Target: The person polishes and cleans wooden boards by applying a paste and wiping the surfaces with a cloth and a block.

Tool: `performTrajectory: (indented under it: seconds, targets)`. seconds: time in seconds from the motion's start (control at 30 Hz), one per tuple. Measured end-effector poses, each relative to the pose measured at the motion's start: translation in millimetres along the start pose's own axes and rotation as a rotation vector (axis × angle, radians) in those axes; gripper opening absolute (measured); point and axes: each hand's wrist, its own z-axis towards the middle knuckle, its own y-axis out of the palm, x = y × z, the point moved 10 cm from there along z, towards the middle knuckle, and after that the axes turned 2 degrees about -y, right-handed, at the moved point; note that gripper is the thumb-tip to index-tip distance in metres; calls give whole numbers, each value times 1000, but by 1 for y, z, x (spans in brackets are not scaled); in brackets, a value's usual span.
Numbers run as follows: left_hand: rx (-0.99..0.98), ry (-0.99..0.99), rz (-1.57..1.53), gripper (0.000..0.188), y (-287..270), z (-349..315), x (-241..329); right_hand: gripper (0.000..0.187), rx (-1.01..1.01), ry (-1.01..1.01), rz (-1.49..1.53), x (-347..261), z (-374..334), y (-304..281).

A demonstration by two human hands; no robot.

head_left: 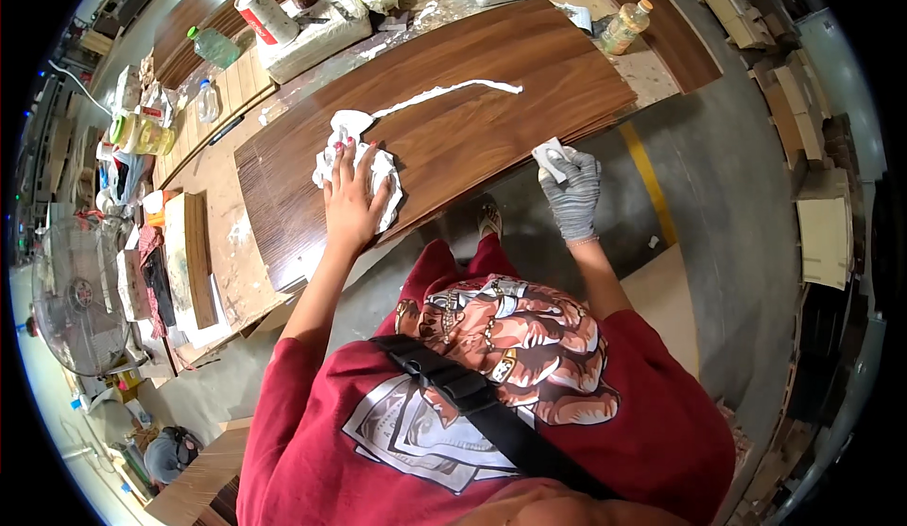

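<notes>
A dark brown wood-grain panel (453, 110) lies across the workbench in front of me, with the edges of more sheets showing beneath it. My left hand (351, 195), bare, rests flat with spread fingers on a crumpled white cloth (387, 169) on the panel's left half. A thin twisted white strip (449, 91) trails from the cloth toward the right. At the panel's near right edge is my right hand (573, 190), in a grey knitted glove. Its fingers are closed on a small white folded piece (551, 159), whose material I cannot make out.
Along the bench's far side stand a red-and-white can (265, 17), a white-smeared block (326, 30) and a bottle with an orange cap (627, 27). At left are a green-capped bottle (213, 47), a wooden block (190, 259) and a fan (80, 294). Cardboard boxes (824, 228) line the right.
</notes>
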Motion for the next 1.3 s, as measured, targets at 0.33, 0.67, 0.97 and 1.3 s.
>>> performTrajectory:
  seconds: [0.33, 0.67, 0.97, 1.3]
  targets:
    - [157, -4, -186, 88, -16, -13, -8, 37, 109, 188, 18, 49, -17, -18]
    - [-182, 125, 33, 92, 19, -38, 18, 30, 387, 343, 213, 87, -18, -89]
    - [-264, 460, 184, 82, 50, -62, 111, 34, 288, 274, 389, 48, 23, -54]
    - [-156, 710, -342, 63, 37, -78, 185, 27, -46, 105, 565, -9, 106, 40]
